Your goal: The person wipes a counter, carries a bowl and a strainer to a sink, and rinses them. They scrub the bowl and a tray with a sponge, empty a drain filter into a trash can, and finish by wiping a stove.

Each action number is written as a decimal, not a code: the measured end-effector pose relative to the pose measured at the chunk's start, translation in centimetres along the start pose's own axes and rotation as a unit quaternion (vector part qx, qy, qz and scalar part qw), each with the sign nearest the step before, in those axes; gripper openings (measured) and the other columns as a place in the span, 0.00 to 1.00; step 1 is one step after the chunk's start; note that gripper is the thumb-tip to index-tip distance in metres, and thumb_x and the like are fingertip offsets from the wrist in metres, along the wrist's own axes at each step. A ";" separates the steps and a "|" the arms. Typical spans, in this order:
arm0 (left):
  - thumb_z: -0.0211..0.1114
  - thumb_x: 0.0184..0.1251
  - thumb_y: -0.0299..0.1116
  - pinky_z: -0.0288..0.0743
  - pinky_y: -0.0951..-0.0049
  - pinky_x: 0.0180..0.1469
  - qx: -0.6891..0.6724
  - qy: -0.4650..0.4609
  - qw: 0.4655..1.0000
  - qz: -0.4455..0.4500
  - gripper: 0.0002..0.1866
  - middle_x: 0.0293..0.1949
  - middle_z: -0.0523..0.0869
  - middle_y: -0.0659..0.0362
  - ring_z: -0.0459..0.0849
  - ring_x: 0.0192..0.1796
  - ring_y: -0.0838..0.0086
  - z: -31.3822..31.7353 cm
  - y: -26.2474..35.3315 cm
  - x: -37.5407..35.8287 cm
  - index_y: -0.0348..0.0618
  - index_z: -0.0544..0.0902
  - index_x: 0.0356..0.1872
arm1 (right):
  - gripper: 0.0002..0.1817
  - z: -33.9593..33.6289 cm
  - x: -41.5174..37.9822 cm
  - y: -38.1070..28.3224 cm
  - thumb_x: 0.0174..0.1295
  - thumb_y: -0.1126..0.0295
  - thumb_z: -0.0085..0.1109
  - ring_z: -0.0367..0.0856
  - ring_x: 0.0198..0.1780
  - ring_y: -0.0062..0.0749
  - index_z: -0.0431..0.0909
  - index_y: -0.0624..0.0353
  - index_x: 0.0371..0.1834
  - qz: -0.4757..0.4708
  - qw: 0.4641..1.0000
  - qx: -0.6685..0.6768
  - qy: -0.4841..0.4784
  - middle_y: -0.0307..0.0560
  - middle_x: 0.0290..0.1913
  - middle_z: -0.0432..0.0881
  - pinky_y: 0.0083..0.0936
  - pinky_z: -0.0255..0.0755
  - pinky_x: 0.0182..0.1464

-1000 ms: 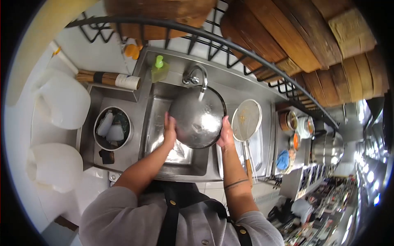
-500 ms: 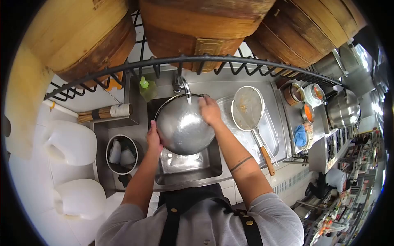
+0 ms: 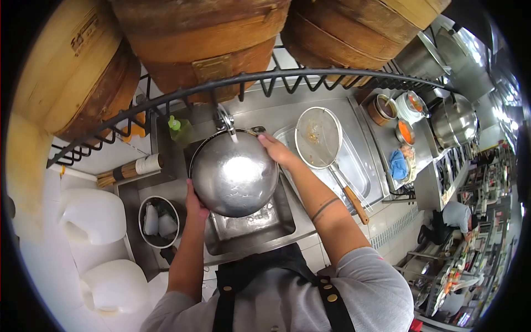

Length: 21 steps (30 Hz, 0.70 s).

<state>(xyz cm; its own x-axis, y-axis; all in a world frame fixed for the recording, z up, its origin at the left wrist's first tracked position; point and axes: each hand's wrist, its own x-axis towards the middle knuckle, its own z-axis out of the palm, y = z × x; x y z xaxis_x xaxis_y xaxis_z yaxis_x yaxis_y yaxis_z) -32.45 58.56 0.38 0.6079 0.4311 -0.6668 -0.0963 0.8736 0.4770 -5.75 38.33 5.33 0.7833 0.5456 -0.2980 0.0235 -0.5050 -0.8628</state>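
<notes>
Two hands grip one wok, bottom up: the left hand (image 3: pixel 197 205) presses palm and fingers to its near-left side, the right hand (image 3: pixel 275 151) clasps its far-right edge. The wok (image 3: pixel 235 180) is between them, over one sink (image 3: pixel 254 229) and under one tap (image 3: pixel 225 119).

Left of the grip are two white jugs (image 3: pixel 94 216), one pot (image 3: pixel 140 224) holding pale pieces, one bundle of sticks (image 3: pixel 126 172) and one green soap bottle (image 3: pixel 180 131). Right of it, one strainer (image 3: pixel 318 138) lies over one tray (image 3: pixel 357 169); farther right are one blue cloth (image 3: pixel 397 165) and a bowl of something orange (image 3: pixel 406 133).

Beyond the grip, three steamers (image 3: pixel 199 47) stand on a black rack (image 3: pixel 332 71). Dark marks on the leftmost look like writing, though too small to read.

The counter (image 3: pixel 276 108) is shiny steel, the floor (image 3: pixel 387 218) pale tile. Well right, another person (image 3: pixel 456 214) bends beside crowded shelves.
</notes>
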 end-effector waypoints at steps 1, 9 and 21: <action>0.58 0.76 0.63 0.75 0.55 0.67 0.008 -0.010 1.000 -0.025 0.33 0.62 0.84 0.54 0.83 0.62 0.60 0.3 0.2 0.1 0.43 0.80 0.64 | 0.33 -0.5 -0.4 1.2 0.77 0.48 0.51 0.75 0.69 0.42 0.72 0.66 0.71 0.089 0.978 0.181 -0.051 0.56 0.68 0.78 0.35 0.66 0.72; 0.60 0.76 0.56 0.74 0.65 0.65 0.223 -0.071 0.970 -0.060 0.27 0.59 0.86 0.56 0.84 0.59 0.66 5.9 2.7 7.1 0.45 0.83 0.61 | 0.30 1.7 -6.1 4.0 0.82 0.51 0.46 0.79 0.59 0.34 0.75 0.71 0.66 0.075 0.939 0.329 0.068 0.54 0.59 0.83 0.29 0.70 0.65; 0.67 0.63 0.47 0.47 0.41 0.80 0.713 -0.267 0.335 0.556 0.37 0.80 0.64 0.52 0.60 0.82 0.56 14.0 -7.5 -5.2 0.54 0.72 0.75 | 0.29 3.9 -8.5 3.6 0.82 0.51 0.44 0.80 0.50 0.33 0.80 0.71 0.57 0.055 0.882 0.414 0.217 0.50 0.48 0.85 0.30 0.73 0.57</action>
<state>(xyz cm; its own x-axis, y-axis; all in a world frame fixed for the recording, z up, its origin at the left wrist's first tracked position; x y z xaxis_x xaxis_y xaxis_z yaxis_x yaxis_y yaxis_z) -23.88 46.61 8.30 0.9119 -0.1221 0.3917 -0.2533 -0.9186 0.3033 -14.74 34.42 3.16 0.9209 0.1257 -0.3689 -0.3885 0.2205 -0.8947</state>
